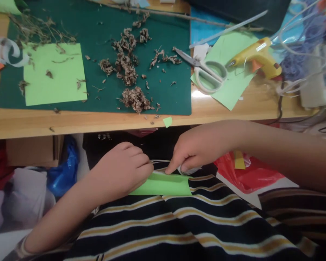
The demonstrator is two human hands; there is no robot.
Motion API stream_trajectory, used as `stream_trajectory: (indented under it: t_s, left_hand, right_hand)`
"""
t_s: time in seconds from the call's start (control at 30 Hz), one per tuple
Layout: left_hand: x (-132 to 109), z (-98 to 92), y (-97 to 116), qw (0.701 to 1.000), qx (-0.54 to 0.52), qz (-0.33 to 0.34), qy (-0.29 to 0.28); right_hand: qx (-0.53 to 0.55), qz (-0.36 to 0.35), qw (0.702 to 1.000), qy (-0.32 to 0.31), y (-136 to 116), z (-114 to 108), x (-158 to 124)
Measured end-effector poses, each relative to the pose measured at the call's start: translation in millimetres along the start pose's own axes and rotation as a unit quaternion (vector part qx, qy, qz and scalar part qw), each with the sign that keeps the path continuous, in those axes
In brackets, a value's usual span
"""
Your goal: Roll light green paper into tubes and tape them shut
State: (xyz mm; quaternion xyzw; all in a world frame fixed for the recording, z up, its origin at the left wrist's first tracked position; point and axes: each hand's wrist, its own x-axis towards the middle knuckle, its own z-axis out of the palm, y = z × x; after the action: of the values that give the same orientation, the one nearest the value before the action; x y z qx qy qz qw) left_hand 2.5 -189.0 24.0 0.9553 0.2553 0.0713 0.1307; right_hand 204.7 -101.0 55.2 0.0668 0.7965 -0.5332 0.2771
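On the person's lap, over a striped cloth (157,217), lies a folded piece of green paper (168,187), just in front of the counter (21,125). The left hand (125,172) covers its left end, its grip closed with the fingers curled on the paper. The right hand (198,146) sets an extended index finger at the paper's upper edge, while its thumb lies against a white roll (192,171), mostly hidden; how tightly that grip has the roll I cannot tell. A thin pale strip (160,160) spans the gap between the hands. Below the counter, a red plastic bag (250,175) spreads beside the right forearm, a yellow piece (239,160) showing against it; what the bag holds cannot be made out. On the left, a blue plastic bag (63,170) bulges next to brown cardboard (29,150), its contents hidden too. Up on the counter, a dark green mat (168,94) carries crumpled dried leaves (127,54) and a light green sheet (55,85) strewn with bits. Scissors (210,74) and a yellow glue gun (256,58) lie to the right.
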Motion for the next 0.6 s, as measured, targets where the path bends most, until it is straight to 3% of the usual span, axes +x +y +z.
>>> stream_trajectory:
  t_s: [0.13,0.37,0.6]
  left_hand:
    - [10.3,1.0,8.7,0.996,-0.021,0.005,-0.089]
    - [17.6,0.1,15.9,0.997,0.04,0.01,-0.063]
    - [17.9,2.6,14.5,0.998,0.031,0.021,-0.06]
  right_hand:
    - [0.0,0.016,0.999,-0.042,-0.1,-1.2,6.1]
    - [0.028,0.045,0.998,-0.047,-0.2,-0.4,3.7]
    - [0.039,0.067,0.996,-0.047,1.1,-0.5,4.1]
